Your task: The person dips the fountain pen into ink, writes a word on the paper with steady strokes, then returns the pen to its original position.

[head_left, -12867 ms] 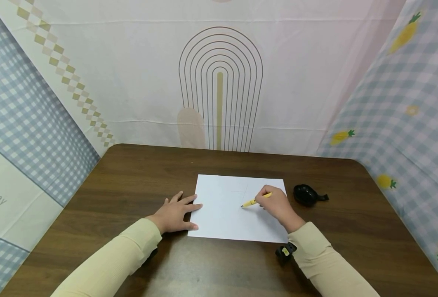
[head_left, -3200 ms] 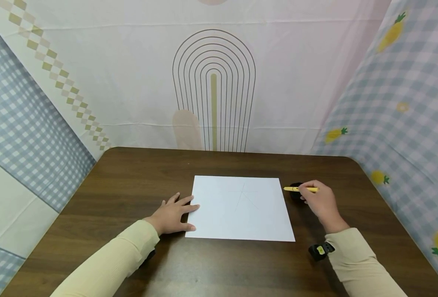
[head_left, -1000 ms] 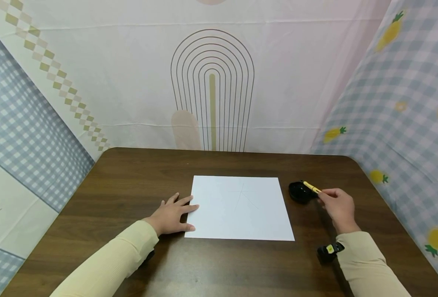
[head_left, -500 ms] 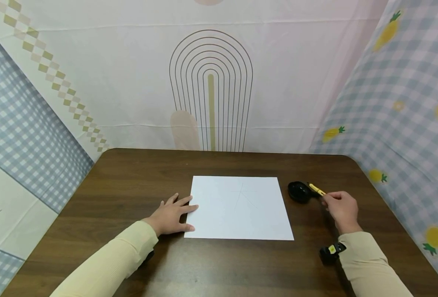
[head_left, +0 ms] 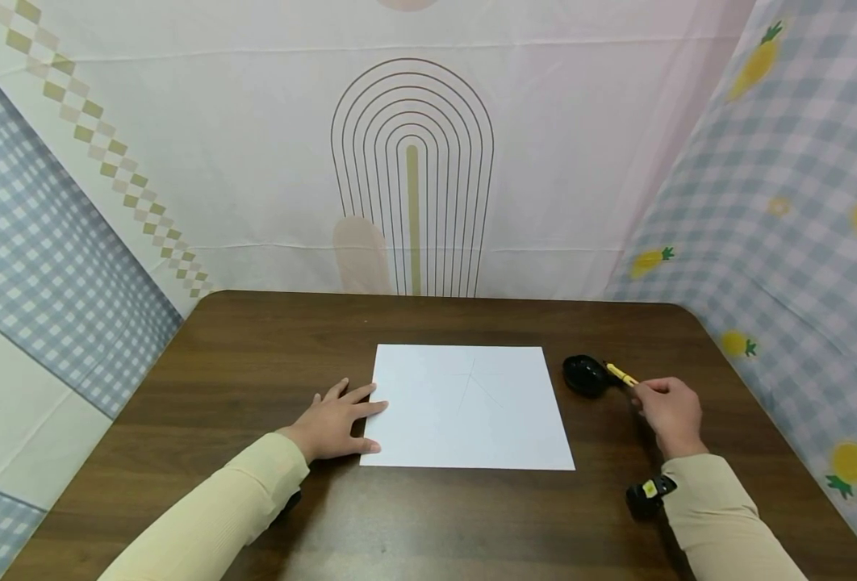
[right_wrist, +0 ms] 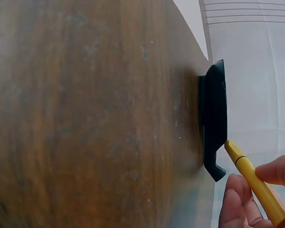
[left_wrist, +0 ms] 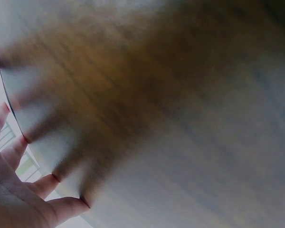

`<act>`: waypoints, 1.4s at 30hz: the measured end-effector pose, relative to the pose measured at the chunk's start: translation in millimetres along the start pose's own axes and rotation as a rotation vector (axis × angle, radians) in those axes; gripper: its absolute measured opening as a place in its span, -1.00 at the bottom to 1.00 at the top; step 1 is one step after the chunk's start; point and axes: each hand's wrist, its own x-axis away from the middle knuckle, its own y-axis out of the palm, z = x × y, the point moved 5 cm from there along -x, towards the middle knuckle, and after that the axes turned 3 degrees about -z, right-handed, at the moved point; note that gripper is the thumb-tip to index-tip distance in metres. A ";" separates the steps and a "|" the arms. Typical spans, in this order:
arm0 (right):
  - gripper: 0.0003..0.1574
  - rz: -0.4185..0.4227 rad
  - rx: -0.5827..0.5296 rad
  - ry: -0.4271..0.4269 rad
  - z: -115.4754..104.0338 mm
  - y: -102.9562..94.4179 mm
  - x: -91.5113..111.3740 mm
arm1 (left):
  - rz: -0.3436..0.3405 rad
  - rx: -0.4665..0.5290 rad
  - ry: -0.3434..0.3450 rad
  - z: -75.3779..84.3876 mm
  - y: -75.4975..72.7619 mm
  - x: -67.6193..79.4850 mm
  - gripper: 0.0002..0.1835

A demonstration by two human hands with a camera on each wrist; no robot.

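A white sheet of paper [head_left: 465,440] with a few thin, faint crossing lines lies mid-table. My left hand [head_left: 330,424] rests with spread fingers on its left edge; the left wrist view shows those fingertips [left_wrist: 69,206] touching down. To the right of the sheet sits a small black dish [head_left: 585,376] with a short handle. My right hand [head_left: 670,411] pinches a yellow pen [head_left: 621,374] between thumb and fingers. The pen's far end reaches the dish near its handle, also seen in the right wrist view; whether they touch, I cannot tell.
The brown wooden table [head_left: 269,347] has rounded far corners. Behind it hangs a white patterned cloth [head_left: 276,161], with blue checked cloths on both sides. A small black device [head_left: 646,496] is strapped to the right wrist.
The right hand has left the paper, where another slanting line now shows, and carried the pen right to the dish. Lately the pen shifted slightly toward the handle. The left hand stays put.
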 end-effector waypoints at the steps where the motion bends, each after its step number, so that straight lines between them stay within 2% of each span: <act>1: -0.67 -0.003 -0.006 0.000 0.7 0.0 -0.4 | 0.000 -0.001 0.000 0.0 0.1 -0.2 -0.27; 34: -0.64 0.016 0.045 0.013 5.7 1.7 2.8 | 0.000 0.010 0.001 3.4 -3.7 4.5 -0.26; 42: -0.61 -0.023 0.099 -0.021 5.2 1.6 2.2 | -0.004 0.015 0.000 3.6 -2.9 4.5 -0.27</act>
